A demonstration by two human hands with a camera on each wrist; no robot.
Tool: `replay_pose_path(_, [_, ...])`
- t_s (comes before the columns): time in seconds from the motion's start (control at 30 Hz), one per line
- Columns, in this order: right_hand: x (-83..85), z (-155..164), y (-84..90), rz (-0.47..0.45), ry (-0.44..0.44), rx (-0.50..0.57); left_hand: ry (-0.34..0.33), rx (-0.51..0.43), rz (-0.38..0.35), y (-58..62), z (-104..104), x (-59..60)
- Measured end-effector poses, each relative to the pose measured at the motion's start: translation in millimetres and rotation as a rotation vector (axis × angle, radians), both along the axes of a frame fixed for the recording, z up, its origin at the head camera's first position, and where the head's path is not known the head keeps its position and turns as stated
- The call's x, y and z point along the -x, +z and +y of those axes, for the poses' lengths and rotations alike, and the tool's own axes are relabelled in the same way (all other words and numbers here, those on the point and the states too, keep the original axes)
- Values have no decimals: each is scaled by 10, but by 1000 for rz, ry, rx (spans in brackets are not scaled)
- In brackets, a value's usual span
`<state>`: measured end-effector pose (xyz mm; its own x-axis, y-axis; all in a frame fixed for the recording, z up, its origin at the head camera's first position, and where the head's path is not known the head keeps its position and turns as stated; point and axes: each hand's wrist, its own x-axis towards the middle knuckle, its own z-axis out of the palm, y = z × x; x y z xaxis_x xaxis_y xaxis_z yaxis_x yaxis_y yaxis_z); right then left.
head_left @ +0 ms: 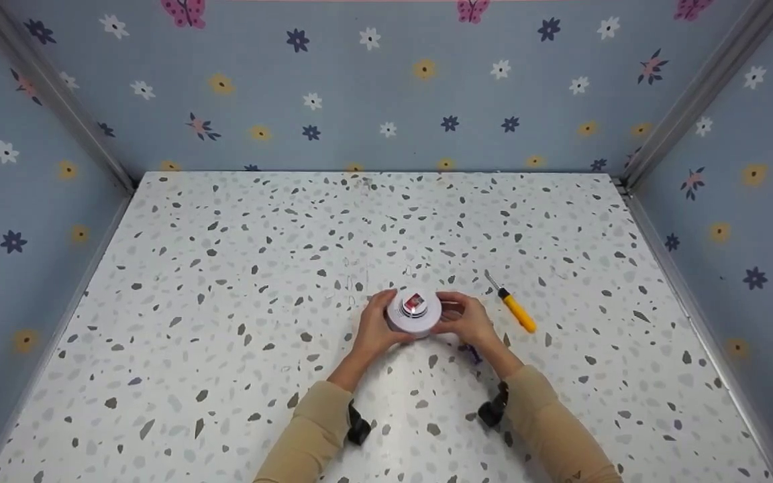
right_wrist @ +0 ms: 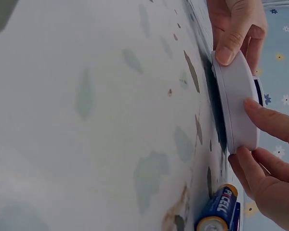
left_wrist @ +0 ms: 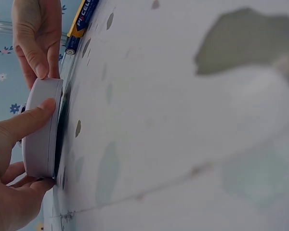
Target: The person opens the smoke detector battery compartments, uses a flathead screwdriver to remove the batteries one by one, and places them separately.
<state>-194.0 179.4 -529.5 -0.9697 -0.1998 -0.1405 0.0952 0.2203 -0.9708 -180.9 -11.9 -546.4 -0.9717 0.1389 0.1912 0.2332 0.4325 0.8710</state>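
A round white smoke detector (head_left: 415, 325) with a red label on its raised centre is between both hands, just above or on the speckled table. On its left side, my left hand (head_left: 374, 327) grips the rim, with thumb and fingers curled round it. From the right, my right hand (head_left: 472, 323) pinches the opposite edge between thumb and fingers. In the left wrist view the white casing (left_wrist: 41, 130) is edge-on, slightly off the tabletop on one side. Its underside is hidden. Blue batteries with orange ends (right_wrist: 219, 209) lie close to my right hand.
A screwdriver with a yellow handle (head_left: 519, 314) lies right of my right hand, its tip pointing away. Flowered blue panels (head_left: 373, 80) enclose the speckled table (head_left: 259, 235) at the back and both sides.
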Motion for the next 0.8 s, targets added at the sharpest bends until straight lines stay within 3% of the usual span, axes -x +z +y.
replay_pose_path(0.27, [-19, -10, -14, 29, -2, -76, -14, -8, -29, -5, -3, -20])
replay_pose_path(0.67, [-41, 33, 28, 20, -10, -49, -38, 7, -76, 8, -31, -31])
replay_pose_path(0.8, [-34, 73, 49, 26, -50, -150, -48, 20, -78, 32, -70, -49])
